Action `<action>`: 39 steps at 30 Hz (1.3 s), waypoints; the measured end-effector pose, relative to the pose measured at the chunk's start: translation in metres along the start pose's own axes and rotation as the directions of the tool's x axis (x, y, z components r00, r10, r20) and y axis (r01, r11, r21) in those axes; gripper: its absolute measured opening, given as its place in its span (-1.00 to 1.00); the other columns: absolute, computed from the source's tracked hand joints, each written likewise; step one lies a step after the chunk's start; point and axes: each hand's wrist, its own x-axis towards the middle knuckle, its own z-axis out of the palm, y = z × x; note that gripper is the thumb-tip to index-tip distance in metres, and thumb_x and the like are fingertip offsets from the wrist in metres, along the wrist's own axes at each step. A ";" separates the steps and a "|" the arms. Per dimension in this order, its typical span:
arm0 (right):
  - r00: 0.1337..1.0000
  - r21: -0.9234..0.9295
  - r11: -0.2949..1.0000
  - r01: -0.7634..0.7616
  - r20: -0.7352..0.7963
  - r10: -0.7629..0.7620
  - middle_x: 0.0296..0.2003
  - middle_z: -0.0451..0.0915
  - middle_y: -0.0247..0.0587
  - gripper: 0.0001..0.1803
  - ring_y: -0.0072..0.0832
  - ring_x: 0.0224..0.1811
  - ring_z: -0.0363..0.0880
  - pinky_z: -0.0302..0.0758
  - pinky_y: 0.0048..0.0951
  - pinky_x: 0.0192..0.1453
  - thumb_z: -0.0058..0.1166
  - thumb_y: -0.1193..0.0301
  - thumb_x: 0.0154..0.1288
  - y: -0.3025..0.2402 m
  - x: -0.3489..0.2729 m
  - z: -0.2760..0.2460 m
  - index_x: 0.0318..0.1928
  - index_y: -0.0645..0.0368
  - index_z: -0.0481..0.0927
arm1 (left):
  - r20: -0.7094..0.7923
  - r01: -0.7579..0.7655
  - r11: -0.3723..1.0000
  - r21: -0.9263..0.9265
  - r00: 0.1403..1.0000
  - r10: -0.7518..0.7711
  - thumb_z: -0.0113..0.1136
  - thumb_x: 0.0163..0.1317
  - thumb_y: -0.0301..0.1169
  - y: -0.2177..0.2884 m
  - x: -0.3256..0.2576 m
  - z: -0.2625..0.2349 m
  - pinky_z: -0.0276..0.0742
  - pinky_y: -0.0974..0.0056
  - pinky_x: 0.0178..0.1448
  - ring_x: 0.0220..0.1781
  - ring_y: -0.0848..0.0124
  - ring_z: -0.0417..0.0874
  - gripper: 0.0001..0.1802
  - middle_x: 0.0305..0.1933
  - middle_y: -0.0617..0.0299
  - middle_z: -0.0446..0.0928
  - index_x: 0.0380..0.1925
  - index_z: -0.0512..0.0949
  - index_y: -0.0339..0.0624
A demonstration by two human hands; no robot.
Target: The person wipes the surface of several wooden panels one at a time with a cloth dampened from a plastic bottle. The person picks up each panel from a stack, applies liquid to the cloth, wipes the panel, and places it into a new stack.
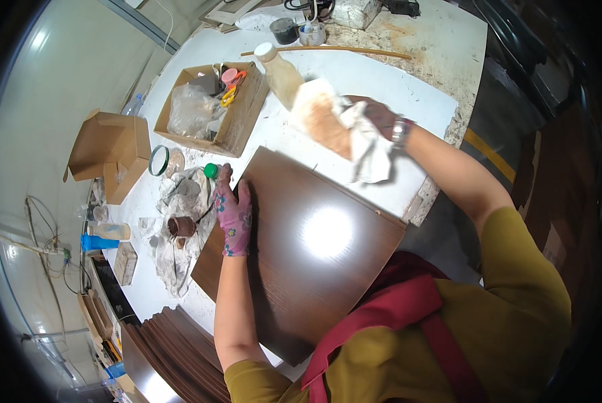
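Note:
My right hand (376, 117), with a metal watch at the wrist, is closed on a white cloth (324, 117) stained orange-brown. The cloth hangs over the white board beyond the panel and hides the lower part of a white-capped bottle (277, 74) of cloudy, yellowish liquid. My left hand (234, 215) wears a pink flowered glove and rests at the left edge of a glossy dark brown wood-grain panel (281, 269). Its fingers stretch forward, thumb apart, close to a green cap (211, 170). What lies under those fingertips is hidden.
An open cardboard box (237, 131) holds scissors and plastic bags; a smaller carton (109, 154) stands left of it. A crumpled rag (173, 248) lies under a small brown-stained pot (181, 227). Brown panels (180, 349) are stacked at lower left. A thin rod (334, 50) lies at the back.

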 end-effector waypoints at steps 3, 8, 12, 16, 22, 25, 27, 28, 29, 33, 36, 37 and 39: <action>0.689 -0.692 0.720 -0.046 -0.544 -0.479 0.01 0.55 -0.08 -0.30 -0.42 -0.03 0.57 0.59 -0.43 0.04 0.15 -0.01 0.27 0.019 -0.052 0.033 0.22 0.23 0.37 | 0.050 0.022 0.986 -0.165 0.999 -0.013 0.17 0.30 -0.34 0.052 0.040 0.009 0.31 0.13 0.36 0.34 0.07 0.38 -0.31 0.31 -0.13 0.33 0.38 0.16 -0.24; 0.660 -0.577 0.788 0.213 -0.510 -0.552 0.15 0.49 -0.17 -0.44 -0.36 0.16 0.48 0.43 -0.37 0.30 0.08 0.10 0.36 0.030 -0.093 -0.043 0.23 0.18 0.41 | 0.099 0.054 0.916 -0.397 0.995 -0.016 0.38 0.10 -0.09 0.080 0.152 0.068 0.27 0.12 0.37 0.37 0.07 0.32 -0.01 0.38 -0.13 0.22 0.40 0.06 -0.24; 0.609 -0.612 0.730 0.304 -0.465 -0.643 0.17 0.48 -0.15 -0.45 -0.35 0.17 0.48 0.44 -0.36 0.30 -0.01 0.11 0.41 0.031 -0.121 -0.035 0.25 0.19 0.37 | 0.187 0.173 0.961 -0.213 0.973 -0.134 0.45 -0.03 0.03 0.103 0.190 0.101 0.32 0.13 0.31 0.26 0.12 0.46 -0.02 0.20 -0.09 0.44 0.29 0.22 -0.26; 0.587 -0.612 0.707 0.355 -0.443 -0.678 0.19 0.46 -0.13 -0.46 -0.34 0.19 0.47 0.46 -0.35 0.29 -0.10 0.12 0.46 0.023 -0.137 -0.037 0.28 0.20 0.34 | 0.339 0.199 0.898 -0.393 0.939 -0.059 0.45 0.05 -0.10 0.129 0.195 0.124 0.43 0.23 0.20 0.12 0.23 0.54 -0.25 0.07 0.02 0.52 0.14 0.42 -0.34; 0.587 -0.588 0.693 0.418 -0.407 -0.699 0.21 0.44 -0.10 -0.47 -0.33 0.21 0.47 0.47 -0.33 0.29 -0.23 0.13 0.53 0.007 -0.134 -0.032 0.32 0.21 0.29 | 0.321 -0.408 0.913 0.020 0.867 0.381 0.39 0.04 -0.23 0.165 0.155 0.162 0.46 0.13 0.20 0.03 0.15 0.61 -0.40 -0.06 0.04 0.59 0.08 0.45 -0.16; 0.629 -0.457 0.766 0.452 -0.445 -0.637 0.21 0.46 -0.23 -0.46 -0.36 0.24 0.43 0.36 -0.30 0.38 -0.03 0.11 0.43 0.005 -0.137 -0.022 0.29 0.12 0.37 | 0.494 -0.688 0.691 0.221 0.690 0.530 0.39 -0.04 -0.29 0.183 0.136 0.169 0.24 0.08 0.37 0.00 0.31 0.60 -0.55 -0.15 0.24 0.59 -0.10 0.50 0.04; 0.658 -0.395 0.782 0.482 -0.426 -0.621 0.17 0.50 -0.26 -0.44 -0.37 0.22 0.45 0.35 -0.30 0.40 0.15 0.08 0.30 0.004 -0.151 -0.038 0.21 0.08 0.47 | 0.542 -0.774 0.592 0.224 0.603 0.585 0.39 -0.06 -0.31 0.188 0.129 0.174 0.33 0.07 0.28 -0.06 0.26 0.59 -0.57 -0.20 0.26 0.55 -0.13 0.51 0.05; 0.655 -0.375 0.789 0.486 -0.441 -0.613 0.15 0.52 -0.26 -0.44 -0.38 0.21 0.46 0.36 -0.31 0.39 0.21 0.08 0.25 0.008 -0.145 -0.034 0.17 0.08 0.52 | 0.597 -0.791 0.558 0.250 0.580 0.554 0.40 -0.07 -0.31 0.192 0.124 0.172 0.36 0.07 0.24 -0.07 0.25 0.59 -0.57 -0.20 0.26 0.54 -0.14 0.51 0.05; 0.581 -0.463 0.779 0.423 -0.522 -0.625 0.08 0.56 -0.27 -0.50 -0.41 0.12 0.50 0.43 -0.34 0.29 0.23 0.12 0.24 0.015 -0.145 -0.028 0.11 0.09 0.55 | 0.624 -0.819 0.496 0.287 0.553 0.551 0.32 0.02 -0.33 0.195 0.120 0.169 0.41 0.08 0.17 -0.07 0.23 0.57 -0.68 -0.21 0.24 0.52 -0.18 0.51 0.04; 0.461 -0.476 0.806 0.353 -0.660 -0.592 -0.11 0.61 -0.29 -0.64 -0.49 -0.09 0.56 0.54 -0.44 0.03 0.11 0.16 0.34 0.036 -0.122 -0.016 0.01 0.12 0.59 | 0.679 -0.847 0.352 0.400 0.531 0.507 0.23 0.11 -0.30 0.195 0.131 0.154 0.46 0.09 0.06 -0.09 0.17 0.56 -0.76 -0.24 0.19 0.52 -0.19 0.52 0.00; 0.461 -0.512 0.804 0.304 -0.659 -0.594 -0.11 0.61 -0.27 -0.64 -0.49 -0.10 0.56 0.56 -0.44 -0.01 0.07 0.15 0.38 0.035 -0.119 -0.024 0.00 0.13 0.58 | 0.573 -0.662 0.556 0.502 0.736 0.360 0.05 0.30 -0.17 0.200 0.131 0.153 0.46 0.10 0.07 -0.09 0.14 0.55 -0.77 -0.25 0.14 0.55 -0.24 0.54 -0.05; 0.488 -0.513 0.813 0.275 -0.654 -0.578 -0.13 0.61 -0.27 -0.63 -0.51 -0.11 0.56 0.56 -0.46 -0.03 0.06 0.14 0.38 0.031 -0.115 -0.022 0.00 0.14 0.56 | 0.676 -0.775 0.434 0.460 0.622 0.394 -0.10 0.39 -0.08 0.203 0.134 0.145 0.46 0.11 0.08 -0.09 0.11 0.54 -0.64 -0.23 0.10 0.58 -0.26 0.56 -0.08; 0.505 -0.476 0.827 0.299 -0.656 -0.561 -0.14 0.61 -0.28 -0.61 -0.52 -0.12 0.56 0.56 -0.47 -0.04 0.10 0.13 0.36 0.030 -0.110 -0.025 0.01 0.14 0.56 | 0.665 -0.735 0.483 0.475 0.660 0.350 -0.08 0.38 -0.09 0.211 0.133 0.140 0.46 0.11 0.08 -0.08 0.12 0.54 -0.66 -0.23 0.10 0.58 -0.25 0.56 -0.09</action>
